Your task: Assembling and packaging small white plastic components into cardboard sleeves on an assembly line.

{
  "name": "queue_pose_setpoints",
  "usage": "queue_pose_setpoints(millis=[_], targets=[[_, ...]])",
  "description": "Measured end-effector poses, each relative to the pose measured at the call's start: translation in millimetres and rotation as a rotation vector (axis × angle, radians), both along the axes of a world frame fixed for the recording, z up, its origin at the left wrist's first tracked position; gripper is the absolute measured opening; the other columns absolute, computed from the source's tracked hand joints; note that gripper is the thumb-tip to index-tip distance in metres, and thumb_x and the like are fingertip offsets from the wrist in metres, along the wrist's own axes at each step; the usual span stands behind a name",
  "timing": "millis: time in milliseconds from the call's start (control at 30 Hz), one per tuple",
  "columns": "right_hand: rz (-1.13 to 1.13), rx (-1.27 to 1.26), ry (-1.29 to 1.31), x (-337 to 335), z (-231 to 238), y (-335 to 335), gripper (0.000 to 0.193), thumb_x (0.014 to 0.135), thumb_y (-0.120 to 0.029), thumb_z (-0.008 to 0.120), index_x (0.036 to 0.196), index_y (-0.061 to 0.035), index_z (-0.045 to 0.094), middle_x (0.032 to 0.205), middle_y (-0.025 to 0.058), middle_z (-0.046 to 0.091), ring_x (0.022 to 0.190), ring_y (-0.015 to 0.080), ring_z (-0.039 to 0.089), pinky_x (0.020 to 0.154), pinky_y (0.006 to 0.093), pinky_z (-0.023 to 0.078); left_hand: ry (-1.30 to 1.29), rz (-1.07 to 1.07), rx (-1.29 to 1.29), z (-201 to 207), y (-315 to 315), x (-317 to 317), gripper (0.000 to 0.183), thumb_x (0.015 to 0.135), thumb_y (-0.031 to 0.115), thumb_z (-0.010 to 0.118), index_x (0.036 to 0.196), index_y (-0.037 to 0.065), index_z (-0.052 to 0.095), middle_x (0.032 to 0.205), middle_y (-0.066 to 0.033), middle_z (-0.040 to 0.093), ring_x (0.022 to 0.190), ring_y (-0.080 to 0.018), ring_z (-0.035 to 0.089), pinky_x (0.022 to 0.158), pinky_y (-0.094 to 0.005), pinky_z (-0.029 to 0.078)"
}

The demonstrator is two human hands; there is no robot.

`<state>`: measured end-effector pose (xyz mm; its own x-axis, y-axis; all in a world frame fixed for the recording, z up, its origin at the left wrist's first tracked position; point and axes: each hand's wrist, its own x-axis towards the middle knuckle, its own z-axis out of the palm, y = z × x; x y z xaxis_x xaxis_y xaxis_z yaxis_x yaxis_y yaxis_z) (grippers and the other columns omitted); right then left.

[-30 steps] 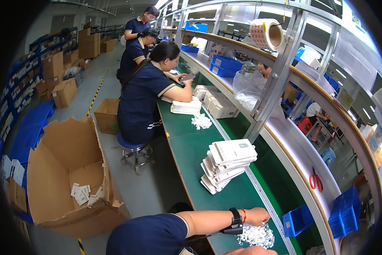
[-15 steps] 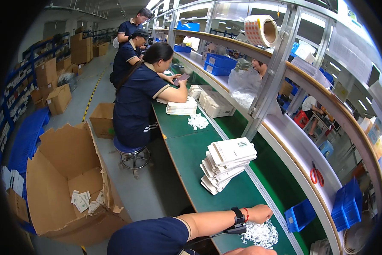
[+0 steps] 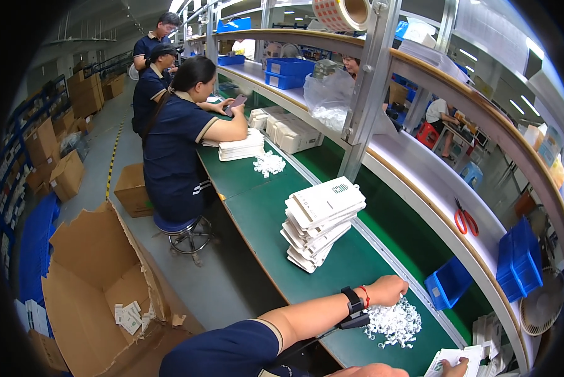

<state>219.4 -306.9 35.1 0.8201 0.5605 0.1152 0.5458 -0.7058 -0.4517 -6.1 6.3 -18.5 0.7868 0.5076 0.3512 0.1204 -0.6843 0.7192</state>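
My left hand (image 3: 387, 290), with a red cord and a black watch on its wrist, is closed at the far edge of a pile of small white plastic pieces (image 3: 394, 323). Its curled fingertips hide whatever they grip. At the lower right, my right hand (image 3: 456, 368) holds a flat white printed packet (image 3: 438, 364), thumb and fingers on its face; the frame's lower edge cuts both off. Farther up the green table (image 3: 257, 217) a tall, uneven stack of similar white packets (image 3: 325, 220) leans slightly.
A large open carton (image 3: 93, 276) with loose white packets stands left of the table. Co-workers (image 3: 175, 138) sit and stand along the far side. Blue bins (image 3: 448, 283) and a shelf with red-handled scissors (image 3: 465, 220) line the right. White packets (image 3: 492, 333) also stand at the lower right.
The view has shifted, bringing my right hand and the white packet into the lower right. My left hand stays at the pile, its fingers closed.
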Motion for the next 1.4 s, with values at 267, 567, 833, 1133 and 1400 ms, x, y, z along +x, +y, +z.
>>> queue_pose_setpoints(millis=[267,567,833,1133,1400], targets=[[0.089,0.539,0.420,-5.3,43.0,0.9,0.044,0.091,-0.018,0.058,0.129,0.0023,0.049,0.124,0.0187,0.056,0.113,0.0255,0.053,0.093,0.0329,0.043,-0.050,-0.001,-0.082,12.3,-5.3,-8.3,0.008,0.075,0.006,0.056,0.079,0.003,0.063,0.074,-0.0160,0.065,0.074,-0.0349,0.062,0.066,-0.0431,0.049],[0.505,0.644,0.546,-73.9,-7.0,102.5,0.030,0.089,0.001,0.049,0.118,0.0039,0.057,0.111,0.0125,0.061,0.107,0.0203,0.056,0.094,0.0311,0.042,-0.402,-0.055,-0.361,15.6,-12.8,-2.6,0.006,0.075,0.003,0.059,0.080,0.000,0.059,0.067,-0.0029,0.059,0.062,-0.0073,0.055,0.055,-0.0244,0.044],[0.386,0.815,0.980,-112.7,-20.8,118.4,0.008,0.083,0.002,0.059,0.090,0.0037,0.060,0.088,0.0090,0.063,0.079,0.0157,0.060,0.074,0.0258,0.047,-0.454,-0.191,-0.242,31.9,-49.3,-2.7,0.007,0.069,-0.001,0.055,0.077,0.000,0.055,0.074,-0.0080,0.054,0.064,-0.0179,0.054,0.057,-0.0282,0.044],[0.488,0.657,0.675,-111.0,-29.7,114.7,0.013,0.084,-0.002,0.062,0.095,0.0060,0.064,0.088,0.0094,0.066,0.079,0.0109,0.058,0.073,0.0232,0.046,-0.404,-0.221,-0.042,21.6,-65.7,2.9,0.011,0.068,0.008,0.063,0.070,0.005,0.052,0.066,-0.0077,0.052,0.061,-0.0260,0.053,0.059,-0.0359,0.041],[0.482,0.622,0.600,-113.5,-21.0,111.4,0.012,0.083,-0.007,0.065,0.086,0.0041,0.064,0.078,0.0065,0.065,0.074,0.0099,0.055,0.069,0.0247,0.044,-0.366,-0.260,-0.111,23.0,-67.2,1.2,0.008,0.069,0.006,0.061,0.072,0.004,0.054,0.065,-0.0087,0.052,0.059,-0.0252,0.053,0.055,-0.0354,0.041]])
